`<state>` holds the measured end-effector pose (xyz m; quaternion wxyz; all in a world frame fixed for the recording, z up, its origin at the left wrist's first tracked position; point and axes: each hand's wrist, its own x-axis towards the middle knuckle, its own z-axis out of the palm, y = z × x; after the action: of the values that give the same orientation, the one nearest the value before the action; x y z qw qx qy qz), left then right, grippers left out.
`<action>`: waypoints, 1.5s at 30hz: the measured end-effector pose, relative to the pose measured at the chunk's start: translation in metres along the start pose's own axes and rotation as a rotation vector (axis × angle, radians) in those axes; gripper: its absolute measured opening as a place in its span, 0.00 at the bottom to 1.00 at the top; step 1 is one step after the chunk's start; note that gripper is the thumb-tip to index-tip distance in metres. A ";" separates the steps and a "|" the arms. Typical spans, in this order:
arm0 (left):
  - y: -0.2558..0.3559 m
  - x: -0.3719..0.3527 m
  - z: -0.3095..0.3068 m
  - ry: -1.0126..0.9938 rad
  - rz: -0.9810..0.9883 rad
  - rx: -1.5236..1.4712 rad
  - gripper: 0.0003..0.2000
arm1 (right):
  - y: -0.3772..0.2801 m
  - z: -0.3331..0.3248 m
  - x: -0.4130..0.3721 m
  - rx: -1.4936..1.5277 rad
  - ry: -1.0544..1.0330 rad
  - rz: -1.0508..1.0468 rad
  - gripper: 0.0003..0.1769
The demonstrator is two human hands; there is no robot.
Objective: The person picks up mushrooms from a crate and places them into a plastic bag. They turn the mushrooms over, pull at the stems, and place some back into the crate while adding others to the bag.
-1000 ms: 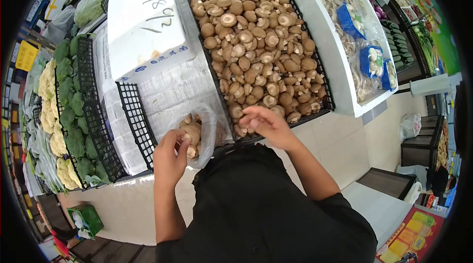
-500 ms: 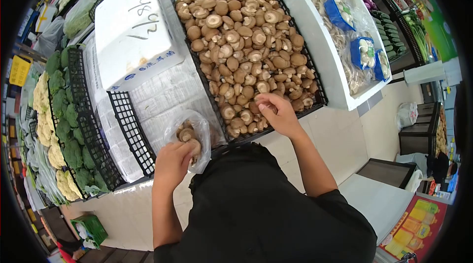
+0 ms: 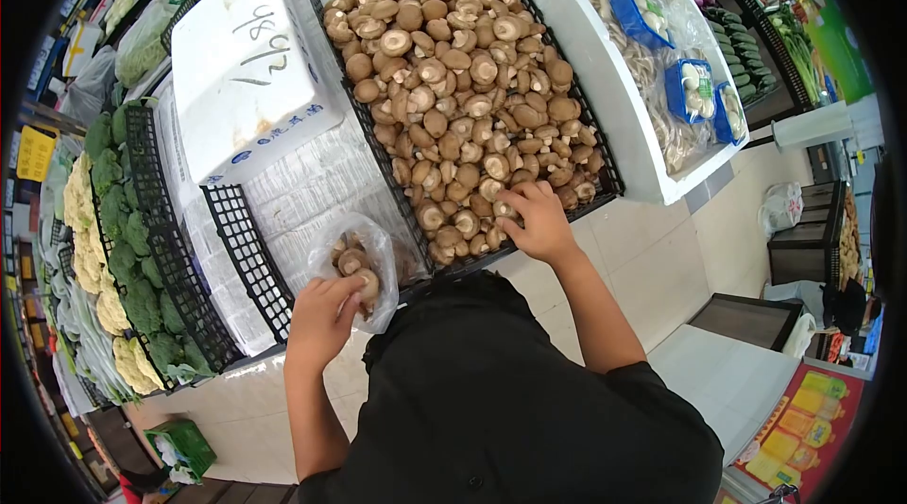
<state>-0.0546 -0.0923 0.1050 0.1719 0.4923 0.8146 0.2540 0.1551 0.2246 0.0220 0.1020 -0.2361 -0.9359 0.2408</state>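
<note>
This is the produce section of a grocery shop: loose brown round-capped mushrooms [image 3: 453, 79] fill a black plastic crate [image 3: 613, 172] at upper centre, with green broccoli heads [image 3: 129, 238] and a yellow rectangular sign [image 3: 36, 154] at left.

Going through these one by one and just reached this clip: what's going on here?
A person has their left hand at a clear plastic bag containing some mushrooms. Their right hand is at the near end of a black crate heaped with brown mushrooms; whether it grips one isn't clear. A white foam box sits left of the crate.
</note>
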 end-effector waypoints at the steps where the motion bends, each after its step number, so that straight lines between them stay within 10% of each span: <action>1: -0.001 -0.001 0.000 0.013 0.000 -0.008 0.08 | 0.001 -0.001 0.001 -0.003 0.002 -0.003 0.22; 10: -0.014 -0.009 0.000 0.355 -0.377 0.002 0.21 | -0.032 -0.009 0.015 0.739 0.127 0.202 0.16; 15: -0.019 0.003 0.014 0.275 -0.490 -0.051 0.23 | -0.104 -0.001 0.033 0.893 -0.186 -0.169 0.18; 32: -0.009 -0.001 -0.003 0.348 -0.564 -0.208 0.11 | -0.138 0.060 0.020 0.345 -0.164 -0.127 0.30; 35: -0.006 -0.001 0.002 0.609 -0.183 0.196 0.14 | -0.137 0.070 0.022 0.390 -0.263 -0.086 0.29; 39: 0.017 -0.003 0.003 0.313 0.085 0.007 0.19 | -0.137 0.067 0.028 0.565 -0.274 -0.037 0.27; 45: 0.015 0.005 0.029 0.178 -0.041 0.094 0.31 | -0.153 0.042 0.026 0.890 -0.188 -0.055 0.26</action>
<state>-0.0309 -0.0752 0.0894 0.0810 0.4587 0.8475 0.2546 0.0601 0.1022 0.0644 0.1144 -0.1212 -0.7524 0.6372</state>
